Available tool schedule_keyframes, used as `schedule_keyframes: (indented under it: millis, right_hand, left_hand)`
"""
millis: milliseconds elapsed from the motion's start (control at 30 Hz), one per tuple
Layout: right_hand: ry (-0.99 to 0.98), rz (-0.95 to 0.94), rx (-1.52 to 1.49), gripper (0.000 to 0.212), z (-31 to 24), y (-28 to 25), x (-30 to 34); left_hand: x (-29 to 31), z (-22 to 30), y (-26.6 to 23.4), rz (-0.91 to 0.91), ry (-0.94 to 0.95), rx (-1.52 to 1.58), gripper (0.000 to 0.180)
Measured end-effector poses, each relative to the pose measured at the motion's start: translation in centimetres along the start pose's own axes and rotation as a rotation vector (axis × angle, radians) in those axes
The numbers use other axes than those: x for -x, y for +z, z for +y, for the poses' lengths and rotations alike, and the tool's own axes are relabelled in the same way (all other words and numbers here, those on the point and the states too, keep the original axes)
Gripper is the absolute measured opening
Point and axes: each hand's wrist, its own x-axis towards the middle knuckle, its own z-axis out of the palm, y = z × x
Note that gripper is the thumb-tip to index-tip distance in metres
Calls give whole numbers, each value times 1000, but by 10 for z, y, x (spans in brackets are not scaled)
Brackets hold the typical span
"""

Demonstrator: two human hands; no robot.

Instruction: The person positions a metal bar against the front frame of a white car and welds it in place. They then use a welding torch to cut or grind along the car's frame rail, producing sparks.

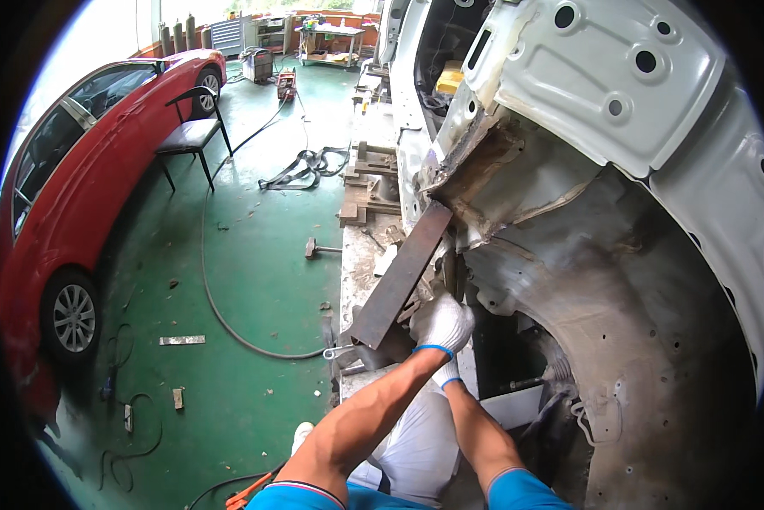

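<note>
Two hands overlapping: left hand [446, 323] is partly hiding right hand [447, 371], can't tell either grip. Metal bar [406, 274] is slanting just left of the fingers. Probably positioning; next move's needing steady support.

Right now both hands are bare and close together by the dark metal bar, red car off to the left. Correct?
Not bare: the left hand and right hand wear white gloves edged in blue, as the head view shows. The rest holds: both are close together by the dark metal bar, with the red car off to the left.
</note>
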Motion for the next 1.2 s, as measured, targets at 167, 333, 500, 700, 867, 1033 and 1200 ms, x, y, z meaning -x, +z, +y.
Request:
schedule_keyframes:
  millis: [167, 333, 500, 700, 867, 1033, 1200]
  right_hand:
    - [-140, 107, -161, 30, -47, -38, 82]
    - [-171, 73, -66, 31, -64, -56, 77]
    - [-187, 27, -196, 29, -64, -45, 80]
    - [297, 189, -1277, 41, -57, -6, 65]
    - [355, 314, -1337, 45, -59, 3, 54]
    - [524, 279, -1223, 53, -91, -13, 77]
    - [683, 294, -1167, 54, -97, -11, 71]
  left_hand:
    - [0, -2, 2, -34, 22, 36, 67]
    - [1, -1, -3, -33, 62, -3, 64]
    - [2, 1, -7, -47, 59, -6, 56]
    - [3, 2, -9, -61, -10, 3, 57]
    - [-3, 6, 5, -14, -62, 38, 47]
    - [-2, 4, 8, 33, -13, -2, 50]
    - [-2, -2, 11, 90, 82, -35, 45]
